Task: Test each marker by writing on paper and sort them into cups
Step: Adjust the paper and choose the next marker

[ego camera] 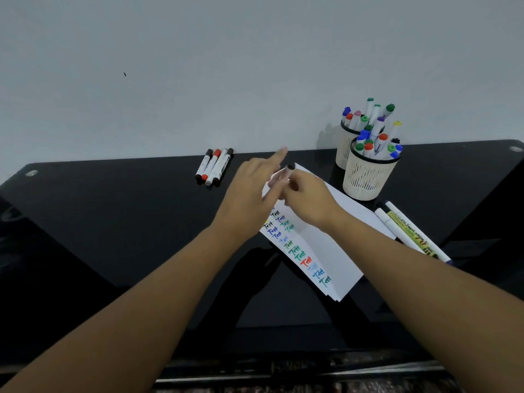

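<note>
Four markers (214, 167) lie side by side at the table's (113, 222) far edge, left of our hands; we judge them the untested lot, parked clear of the paper. Next comes our left hand (249, 191), raised over the paper's upper end with its fingers straight and the forefinger stretched forward; motion blur hides whether it touches the black-capped marker (288, 171) beside it, and it may be reaching for the cap. Our right hand (307, 199) grips that marker, fingers curled round the barrel, cap end pointing up and away, wrist bent inward above the sheet. Below both hands the paper (334, 251) lies slantwise, a column of coloured test marks down its left margin, so many pens look done. Further right, two cups (368, 177) stand one behind the other near the wall, both packed with capped markers, presumably sorted. Just right of the paper, two more pens (408, 231) lie flat near the table's edge, well apart from the four.
</note>
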A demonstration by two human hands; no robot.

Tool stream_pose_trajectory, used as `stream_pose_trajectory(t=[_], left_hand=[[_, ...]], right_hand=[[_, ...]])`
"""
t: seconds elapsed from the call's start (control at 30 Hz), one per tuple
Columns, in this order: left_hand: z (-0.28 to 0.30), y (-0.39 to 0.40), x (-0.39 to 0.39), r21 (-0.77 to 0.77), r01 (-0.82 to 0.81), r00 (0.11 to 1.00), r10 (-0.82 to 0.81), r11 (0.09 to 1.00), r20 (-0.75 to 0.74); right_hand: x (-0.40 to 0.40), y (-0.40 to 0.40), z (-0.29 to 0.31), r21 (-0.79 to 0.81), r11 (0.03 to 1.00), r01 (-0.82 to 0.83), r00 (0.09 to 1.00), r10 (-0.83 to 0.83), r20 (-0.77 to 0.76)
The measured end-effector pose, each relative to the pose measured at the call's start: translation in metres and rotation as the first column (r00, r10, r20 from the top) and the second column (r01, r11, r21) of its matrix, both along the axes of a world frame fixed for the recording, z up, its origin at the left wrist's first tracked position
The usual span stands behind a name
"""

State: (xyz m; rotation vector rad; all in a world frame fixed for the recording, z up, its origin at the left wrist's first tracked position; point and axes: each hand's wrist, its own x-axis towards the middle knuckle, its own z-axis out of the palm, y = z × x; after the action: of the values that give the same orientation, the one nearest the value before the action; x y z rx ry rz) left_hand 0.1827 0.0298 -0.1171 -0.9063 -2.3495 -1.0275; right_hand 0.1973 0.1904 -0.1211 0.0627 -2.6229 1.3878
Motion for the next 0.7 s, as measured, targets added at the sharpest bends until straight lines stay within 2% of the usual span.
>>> stream_pose_trajectory(t=[0.07,0.13,0.2,0.3,0.37,0.4,0.43,0.47,0.5,0.53,0.57,0.6,0.63,0.67,0.7], left_hand=[[-0.015,-0.009,0.002,0.003,-0.070,0.990,0.069,0.998,0.120],[-0.037,-0.023,0.003,-0.065,-0.138,0.964,0.149,0.988,0.219],[-0.057,-0.034,0.005,-0.122,-0.114,0.951,0.144,0.986,0.274],[-0.067,-0.034,0.009,-0.083,-0.082,0.945,0.104,0.993,0.311],[-0.068,-0.033,0.009,-0.072,-0.105,0.951,0.121,0.992,0.283],[-0.068,-0.033,0.009,-0.083,-0.114,0.955,0.132,0.990,0.266],[-0.068,-0.033,0.009,-0.096,-0.120,0.958,0.141,0.988,0.251],[-0.069,-0.033,0.009,-0.106,-0.125,0.960,0.147,0.987,0.238],[-0.069,-0.033,0.009,-0.111,-0.128,0.963,0.150,0.986,0.224],[-0.069,-0.033,0.011,-0.116,-0.127,0.966,0.150,0.985,0.209],[-0.069,-0.032,0.013,-0.118,-0.123,0.972,0.144,0.985,0.187],[-0.069,-0.031,0.014,-0.120,-0.116,0.977,0.135,0.986,0.164],[-0.070,-0.031,0.016,-0.121,-0.111,0.982,0.128,0.986,0.140],[-0.070,-0.031,0.017,-0.124,-0.113,0.985,0.128,0.986,0.120],[-0.070,-0.031,0.018,-0.126,-0.120,0.985,0.133,0.985,0.106]], right_hand=[[0.004,0.002,-0.002,-0.328,0.940,0.093,0.993,-0.065,0.096],[0.009,0.005,-0.005,-0.542,0.818,0.193,0.969,-0.074,0.234],[0.014,0.009,-0.009,-0.599,0.769,0.223,0.950,-0.033,0.311],[0.023,0.012,-0.012,-0.589,0.785,0.194,0.933,0.037,0.357],[0.026,0.010,-0.009,-0.563,0.798,0.215,0.928,0.012,0.372],[0.026,0.008,-0.007,-0.513,0.822,0.248,0.933,-0.060,0.356],[0.023,0.008,-0.009,-0.391,0.869,0.304,0.936,-0.196,0.291],[0.021,0.010,-0.012,-0.207,0.904,0.373,0.925,-0.346,0.157],[0.020,0.013,-0.014,-0.027,0.917,0.399,0.916,-0.400,-0.026],[0.021,0.014,-0.016,0.134,0.919,0.371,0.916,-0.339,-0.213],[0.022,0.016,-0.016,0.297,0.904,0.307,0.915,-0.196,-0.352],[0.022,0.017,-0.018,0.473,0.852,0.224,0.914,-0.015,-0.406],[0.022,0.016,-0.017,0.632,0.763,0.131,0.915,0.152,-0.373],[0.021,0.014,-0.017,0.750,0.660,0.031,0.926,0.264,-0.271],[0.020,0.010,-0.016,0.812,0.579,-0.066,0.940,0.310,-0.145]])
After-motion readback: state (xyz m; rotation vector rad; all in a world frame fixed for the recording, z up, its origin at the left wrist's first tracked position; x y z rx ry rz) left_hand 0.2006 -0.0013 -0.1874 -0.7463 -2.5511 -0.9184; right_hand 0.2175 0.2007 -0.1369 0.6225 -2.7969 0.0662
